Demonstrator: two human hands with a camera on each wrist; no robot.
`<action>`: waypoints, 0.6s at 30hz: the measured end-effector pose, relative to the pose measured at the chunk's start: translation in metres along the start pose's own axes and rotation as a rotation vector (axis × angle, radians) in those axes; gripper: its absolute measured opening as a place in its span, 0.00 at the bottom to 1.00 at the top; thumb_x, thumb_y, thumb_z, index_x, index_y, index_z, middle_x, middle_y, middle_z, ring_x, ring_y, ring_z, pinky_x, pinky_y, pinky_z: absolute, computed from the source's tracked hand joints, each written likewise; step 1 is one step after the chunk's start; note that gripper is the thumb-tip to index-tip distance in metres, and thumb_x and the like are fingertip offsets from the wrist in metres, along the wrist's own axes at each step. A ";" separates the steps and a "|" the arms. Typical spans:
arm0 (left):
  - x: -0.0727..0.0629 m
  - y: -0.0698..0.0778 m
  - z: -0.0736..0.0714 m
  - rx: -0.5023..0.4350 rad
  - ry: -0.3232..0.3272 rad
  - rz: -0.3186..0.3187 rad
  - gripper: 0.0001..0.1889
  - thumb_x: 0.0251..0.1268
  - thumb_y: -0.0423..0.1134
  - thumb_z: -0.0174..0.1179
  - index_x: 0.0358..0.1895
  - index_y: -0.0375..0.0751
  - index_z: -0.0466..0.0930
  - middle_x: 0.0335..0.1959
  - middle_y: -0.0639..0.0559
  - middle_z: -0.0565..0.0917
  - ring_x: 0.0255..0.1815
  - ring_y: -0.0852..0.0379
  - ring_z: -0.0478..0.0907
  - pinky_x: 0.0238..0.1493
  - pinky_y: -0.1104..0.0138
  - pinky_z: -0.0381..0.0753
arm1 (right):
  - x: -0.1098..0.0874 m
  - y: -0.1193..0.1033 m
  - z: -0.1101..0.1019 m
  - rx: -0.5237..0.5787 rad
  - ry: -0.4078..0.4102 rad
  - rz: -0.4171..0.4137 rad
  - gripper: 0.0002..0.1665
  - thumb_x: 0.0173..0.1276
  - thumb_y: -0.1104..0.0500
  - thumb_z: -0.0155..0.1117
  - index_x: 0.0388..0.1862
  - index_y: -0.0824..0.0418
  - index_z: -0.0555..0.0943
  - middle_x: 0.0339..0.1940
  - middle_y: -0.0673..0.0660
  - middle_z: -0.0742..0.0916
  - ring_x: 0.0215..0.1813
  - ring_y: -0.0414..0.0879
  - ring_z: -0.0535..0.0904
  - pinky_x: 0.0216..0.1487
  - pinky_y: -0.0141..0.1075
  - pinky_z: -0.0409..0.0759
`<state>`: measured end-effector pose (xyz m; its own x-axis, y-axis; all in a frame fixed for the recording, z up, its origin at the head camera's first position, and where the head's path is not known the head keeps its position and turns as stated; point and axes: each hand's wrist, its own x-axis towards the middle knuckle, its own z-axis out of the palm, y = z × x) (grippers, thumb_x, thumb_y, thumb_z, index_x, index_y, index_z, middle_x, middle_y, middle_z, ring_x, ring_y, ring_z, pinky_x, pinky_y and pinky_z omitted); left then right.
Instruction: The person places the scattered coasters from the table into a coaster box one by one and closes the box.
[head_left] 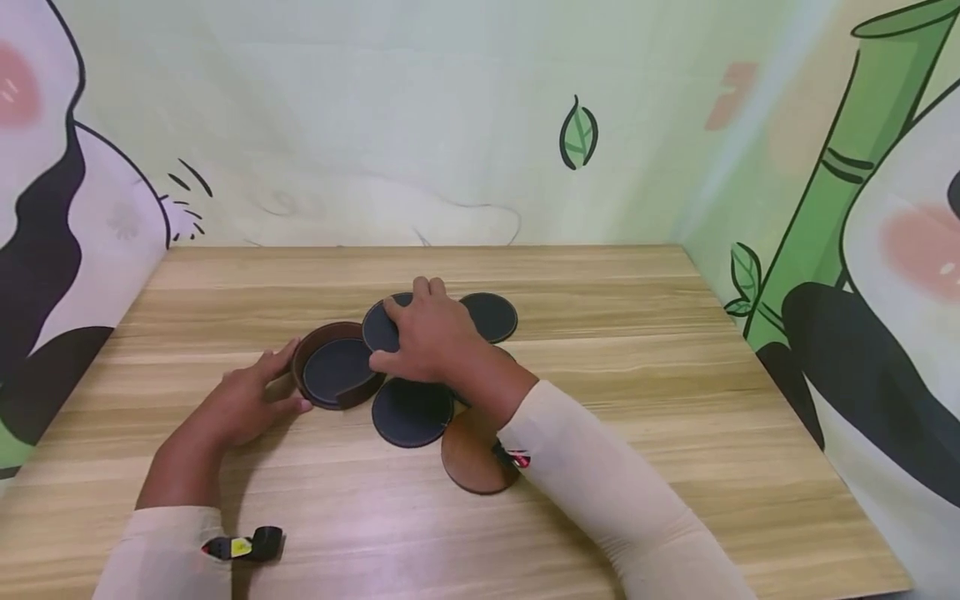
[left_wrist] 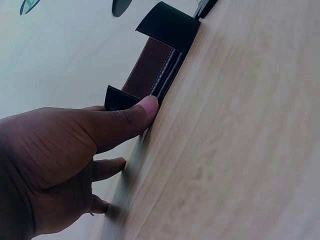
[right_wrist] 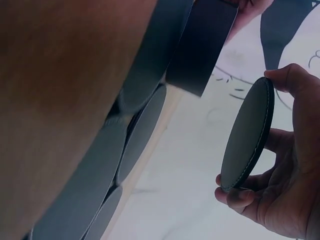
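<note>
Viewed remotely, I see the left hand (head_left: 251,398) pinch the holder (head_left: 360,393), likely for steadiness; the right hand (head_left: 435,333) pinches a coaster (right_wrist: 247,135) edgewise, likely for control.

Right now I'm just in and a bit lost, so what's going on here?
A person's right-hand grip holds a dark round coaster raised above the wood-grain table, near the round coaster holder, whose wall has a gap. The left-hand grip holds the holder at its left side. More dark coasters and a brown coaster lie on the table to the holder's right. I cannot tell whether a coaster is inside the holder.
</note>
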<state>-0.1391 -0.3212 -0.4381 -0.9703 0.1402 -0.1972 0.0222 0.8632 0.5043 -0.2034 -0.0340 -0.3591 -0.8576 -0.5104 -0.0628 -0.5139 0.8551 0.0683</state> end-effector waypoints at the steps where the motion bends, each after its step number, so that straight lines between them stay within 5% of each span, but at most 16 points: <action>1: 0.001 0.000 0.000 0.000 -0.002 -0.002 0.56 0.73 0.58 0.71 0.92 0.53 0.42 0.85 0.17 0.51 0.81 0.05 0.48 0.75 0.17 0.56 | 0.002 -0.004 0.000 0.001 -0.006 -0.002 0.53 0.73 0.20 0.54 0.89 0.43 0.64 0.75 0.63 0.74 0.73 0.54 0.70 0.50 0.43 0.90; 18: 0.000 0.000 -0.001 0.006 -0.010 -0.019 0.55 0.74 0.58 0.70 0.92 0.53 0.42 0.86 0.18 0.50 0.81 0.06 0.48 0.75 0.17 0.57 | 0.028 -0.045 0.007 -0.045 -0.080 -0.020 0.54 0.73 0.18 0.50 0.89 0.44 0.64 0.76 0.61 0.73 0.71 0.52 0.69 0.57 0.41 0.89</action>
<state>-0.1395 -0.3218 -0.4369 -0.9680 0.1286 -0.2154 0.0053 0.8689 0.4950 -0.2042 -0.0867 -0.3712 -0.8437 -0.5173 -0.1437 -0.5331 0.8388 0.1105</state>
